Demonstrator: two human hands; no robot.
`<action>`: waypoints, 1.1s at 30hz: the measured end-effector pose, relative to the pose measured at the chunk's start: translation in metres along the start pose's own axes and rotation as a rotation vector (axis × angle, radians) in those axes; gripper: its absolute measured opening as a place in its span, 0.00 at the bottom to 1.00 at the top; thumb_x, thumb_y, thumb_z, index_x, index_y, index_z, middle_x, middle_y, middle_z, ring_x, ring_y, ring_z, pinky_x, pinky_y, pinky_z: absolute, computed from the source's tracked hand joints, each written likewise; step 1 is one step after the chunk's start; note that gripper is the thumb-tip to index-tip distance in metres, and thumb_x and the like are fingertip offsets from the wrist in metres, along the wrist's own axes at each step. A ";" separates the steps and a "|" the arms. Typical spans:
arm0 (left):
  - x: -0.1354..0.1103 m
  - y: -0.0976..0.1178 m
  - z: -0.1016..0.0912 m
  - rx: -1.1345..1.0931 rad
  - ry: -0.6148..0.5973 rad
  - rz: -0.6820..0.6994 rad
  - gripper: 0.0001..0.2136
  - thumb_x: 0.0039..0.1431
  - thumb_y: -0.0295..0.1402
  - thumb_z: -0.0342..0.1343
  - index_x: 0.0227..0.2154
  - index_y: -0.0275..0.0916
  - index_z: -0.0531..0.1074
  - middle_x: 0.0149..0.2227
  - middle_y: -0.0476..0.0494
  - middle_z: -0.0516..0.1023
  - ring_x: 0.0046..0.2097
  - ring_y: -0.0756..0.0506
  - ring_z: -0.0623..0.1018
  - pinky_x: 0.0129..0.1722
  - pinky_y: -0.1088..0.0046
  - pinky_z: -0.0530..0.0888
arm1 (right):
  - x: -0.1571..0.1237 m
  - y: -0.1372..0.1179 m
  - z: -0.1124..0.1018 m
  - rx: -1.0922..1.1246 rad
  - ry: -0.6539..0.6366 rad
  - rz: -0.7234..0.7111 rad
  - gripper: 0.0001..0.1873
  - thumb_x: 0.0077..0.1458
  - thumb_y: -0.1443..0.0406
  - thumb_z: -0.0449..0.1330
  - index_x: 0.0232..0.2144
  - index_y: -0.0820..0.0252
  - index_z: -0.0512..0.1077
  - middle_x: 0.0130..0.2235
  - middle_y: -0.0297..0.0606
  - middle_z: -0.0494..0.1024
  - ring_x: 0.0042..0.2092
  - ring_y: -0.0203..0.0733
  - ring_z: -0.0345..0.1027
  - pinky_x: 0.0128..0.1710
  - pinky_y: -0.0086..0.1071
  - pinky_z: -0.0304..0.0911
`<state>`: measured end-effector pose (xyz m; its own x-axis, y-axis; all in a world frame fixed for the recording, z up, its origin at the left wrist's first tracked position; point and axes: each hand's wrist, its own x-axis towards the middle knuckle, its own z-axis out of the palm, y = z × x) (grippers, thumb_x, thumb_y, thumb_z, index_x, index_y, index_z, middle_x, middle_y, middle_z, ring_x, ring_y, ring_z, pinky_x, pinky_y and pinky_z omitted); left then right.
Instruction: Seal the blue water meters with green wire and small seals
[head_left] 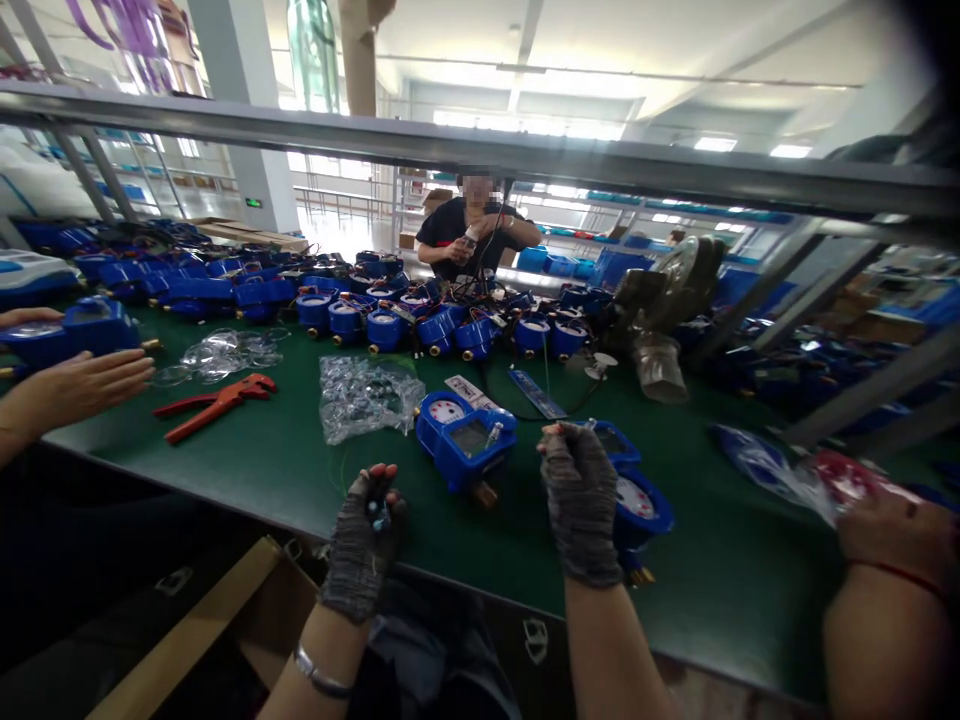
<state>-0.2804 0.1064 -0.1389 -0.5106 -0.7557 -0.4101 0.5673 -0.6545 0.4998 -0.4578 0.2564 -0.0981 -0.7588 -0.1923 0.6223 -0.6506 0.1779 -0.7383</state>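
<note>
My left hand, in a grey fingerless glove, is turned palm up with its fingers curled around several small clear-bluish plastic pieces. My right hand, gloved the same way, has its fingertips pinched together; what they hold, if anything, is too small to make out. Between the hands stands a blue water meter with a small clear piece upright on it. Another blue meter lies partly hidden behind my right hand. Beyond my left hand lies a clear bag of small pieces.
Red-handled cutters and clear rings lie at the left. Rows of blue meters line the back, near a fan. Co-workers' hands work at the left and right; another person sits opposite.
</note>
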 end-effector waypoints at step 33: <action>0.022 0.019 -0.019 -0.066 -0.282 -0.120 0.19 0.44 0.37 0.72 0.29 0.34 0.68 0.25 0.51 0.68 0.22 0.56 0.64 0.19 0.83 0.62 | -0.043 -0.090 -0.004 -0.268 -0.242 -0.132 0.10 0.55 0.61 0.62 0.24 0.58 0.71 0.25 0.27 0.74 0.26 0.29 0.67 0.27 0.21 0.61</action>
<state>-0.2686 0.0766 -0.1533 -0.7300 -0.6433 -0.2308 0.5284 -0.7455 0.4063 -0.3671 0.2525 -0.0572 -0.6593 -0.4474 0.6043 -0.7518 0.3760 -0.5418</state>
